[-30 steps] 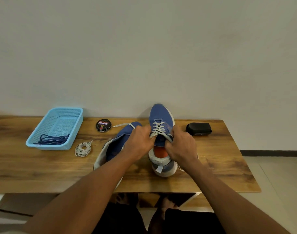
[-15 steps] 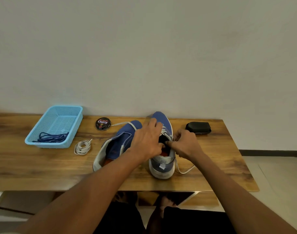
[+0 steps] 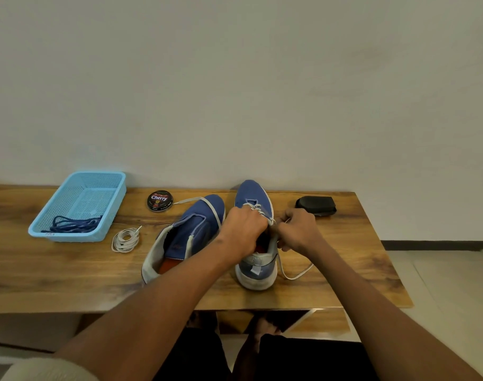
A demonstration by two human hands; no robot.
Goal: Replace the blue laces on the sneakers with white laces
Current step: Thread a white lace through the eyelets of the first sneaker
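Both my hands sit at the collar of the right sneaker, which stands upright on the wooden table, toe toward the wall. White lace already crisscrosses its eyelets. My left hand is curled over the tongue area, fingers bent and closed on the upper; whether it also pinches a lace end I can't tell, knuckles hide it. My right hand is curled too, fingertips pinched on the lace near the top eyelet; a slack loop trails onto the table beside the heel.

Looks like the last eyelets or final tightening. To do it well: brace the shoe with the left, pull slack evenly through each crossing, keep both ends equal, don't twist the flat lace.

The other sneaker lies just left, tilted, unlaced as far as I see, one white lace draped over its toe. A spare coiled white lace sits near the basket; blue laces are inside it. The polish tin and the black case are out of the way.
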